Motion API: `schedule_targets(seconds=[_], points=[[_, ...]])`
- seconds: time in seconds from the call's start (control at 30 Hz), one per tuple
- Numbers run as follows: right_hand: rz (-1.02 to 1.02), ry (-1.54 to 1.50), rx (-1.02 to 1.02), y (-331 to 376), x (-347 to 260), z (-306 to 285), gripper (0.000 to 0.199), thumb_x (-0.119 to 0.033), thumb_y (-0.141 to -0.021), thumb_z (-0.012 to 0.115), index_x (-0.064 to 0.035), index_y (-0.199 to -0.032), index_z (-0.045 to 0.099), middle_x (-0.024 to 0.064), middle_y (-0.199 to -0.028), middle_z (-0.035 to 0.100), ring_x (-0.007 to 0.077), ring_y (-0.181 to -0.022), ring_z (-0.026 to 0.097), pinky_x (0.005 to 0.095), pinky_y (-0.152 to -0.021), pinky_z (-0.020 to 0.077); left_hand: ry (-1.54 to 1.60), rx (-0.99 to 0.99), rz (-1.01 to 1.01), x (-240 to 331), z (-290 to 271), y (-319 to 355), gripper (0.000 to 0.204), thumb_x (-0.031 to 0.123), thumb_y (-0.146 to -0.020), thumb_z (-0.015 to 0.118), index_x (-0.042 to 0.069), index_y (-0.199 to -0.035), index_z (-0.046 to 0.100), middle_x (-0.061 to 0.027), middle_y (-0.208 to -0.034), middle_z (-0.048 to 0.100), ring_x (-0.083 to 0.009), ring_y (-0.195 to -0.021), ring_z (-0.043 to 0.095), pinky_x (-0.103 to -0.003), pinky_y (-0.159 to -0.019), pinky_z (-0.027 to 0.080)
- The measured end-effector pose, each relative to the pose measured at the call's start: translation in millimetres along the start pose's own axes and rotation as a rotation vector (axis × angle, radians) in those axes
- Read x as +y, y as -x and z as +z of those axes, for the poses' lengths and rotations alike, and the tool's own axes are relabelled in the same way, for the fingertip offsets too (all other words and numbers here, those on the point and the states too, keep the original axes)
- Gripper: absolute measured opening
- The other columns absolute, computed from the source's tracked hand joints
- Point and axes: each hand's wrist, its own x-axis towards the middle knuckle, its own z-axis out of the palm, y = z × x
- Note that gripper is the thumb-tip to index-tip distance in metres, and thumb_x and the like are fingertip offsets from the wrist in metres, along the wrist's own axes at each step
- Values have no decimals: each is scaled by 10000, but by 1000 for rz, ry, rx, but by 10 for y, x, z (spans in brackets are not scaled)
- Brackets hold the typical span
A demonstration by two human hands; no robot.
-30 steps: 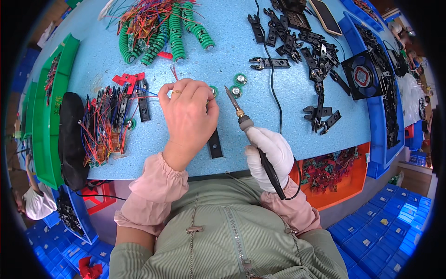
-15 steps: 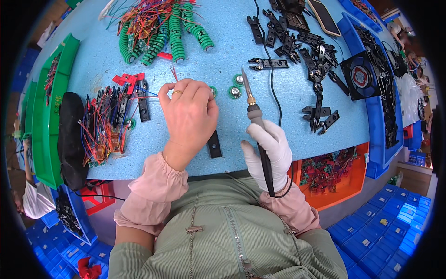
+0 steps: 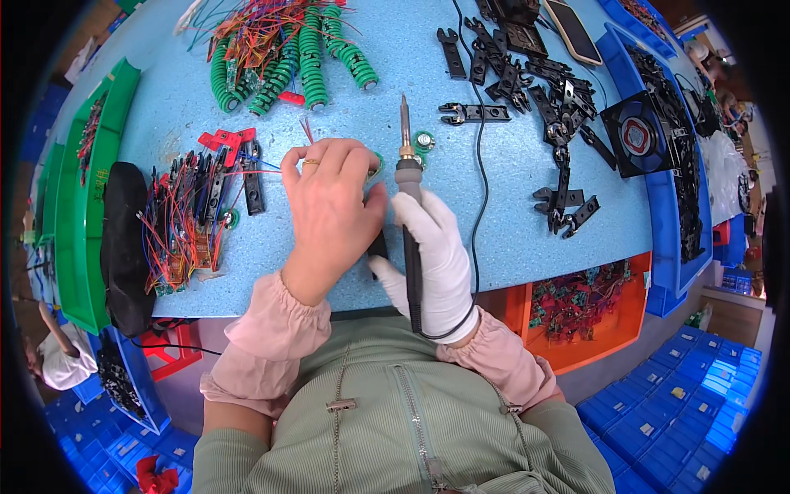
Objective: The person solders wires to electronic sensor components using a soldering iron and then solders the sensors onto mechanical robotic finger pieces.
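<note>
Your left hand (image 3: pixel 329 206) pinches wires onto the worktop (image 3: pixel 510 222); your gloved right hand (image 3: pixel 436 255) grips the soldering iron (image 3: pixel 407 173), tip toward twelve o'clock, safely clear.

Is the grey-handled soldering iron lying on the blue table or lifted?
Lifted: the white-gloved right hand grips the soldering iron, tip pointing away over the blue table.
</note>
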Motion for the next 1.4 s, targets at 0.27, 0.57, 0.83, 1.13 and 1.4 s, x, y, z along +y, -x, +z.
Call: schedule_targets(seconds=[0.27,0.57,0.83,1.13,1.4], points=[[-4,24,63,-21,-29,89,826,96,-629,691,-41,-1418,486,194,-1396,504,301,-988,612,358,-907,511,-22,-40,27,-100,-525,150,334,39,-689,729,112,-1002,638,-49,-1101,625,-247,-928,599,-403,-954,411],[-89,98,139,-66,15,139,803,151,-635,591,-46,-1409,503,184,-1380,514,267,-954,618,346,-874,519,55,-158,47,-250,-417,354,273,2,-705,718,82,-961,670,-33,-1039,634,-224,-822,589,-330,-741,485],[-77,45,109,-152,149,189,791,166,-645,580,-57,-1401,515,173,-1353,535,241,-942,623,336,-857,525,197,-234,-76,-490,-1022,447,156,-11,-770,682,46,-914,696,-48,-954,646,-226,-752,584,-337,-677,478],[-133,42,96,-150,78,137,781,156,-657,616,-64,-1400,519,159,-1331,558,229,-944,637,334,-845,530,-190,60,-497,-661,-628,41,164,184,-855,718,24,-837,752,-90,-917,665,-271,-677,584,-355,-632,487],[-174,-13,177,-185,45,80,636,88,-719,669,-55,-1332,579,131,-1243,610,223,-916,640,342,-836,519,302,134,-549,-841,-393,-171,153,164,-858,746,27,-922,769,-73,-854,658,-205,-689,570,-318,-644,478]])
